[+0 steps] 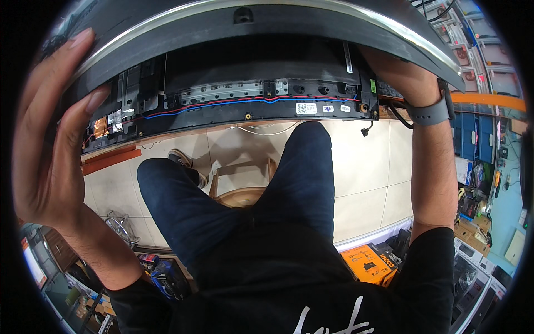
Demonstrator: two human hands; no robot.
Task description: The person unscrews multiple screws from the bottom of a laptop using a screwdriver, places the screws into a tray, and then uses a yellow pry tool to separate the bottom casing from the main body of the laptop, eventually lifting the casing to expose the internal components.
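Note:
A long black panel (311,21) with a bright silver strip along its edge is lifted at its near side. Under it lies an open black housing (214,116) with a perforated metal bar (222,91) and red and blue wires (222,103) running along it. Some copper and silver foil (108,124) shows at its left end. My left hand (47,156) grips the panel's left corner, thumb beneath and fingers above. My right hand (410,83) reaches into the gap under the panel's right side; its fingers are hidden.
The housing rests on a wooden table edge (111,161) above my knees. A loose black connector (365,132) hangs from its right end. A stool (239,196) stands between my legs. An orange box (370,264) sits low on the right, with shelves of goods beyond.

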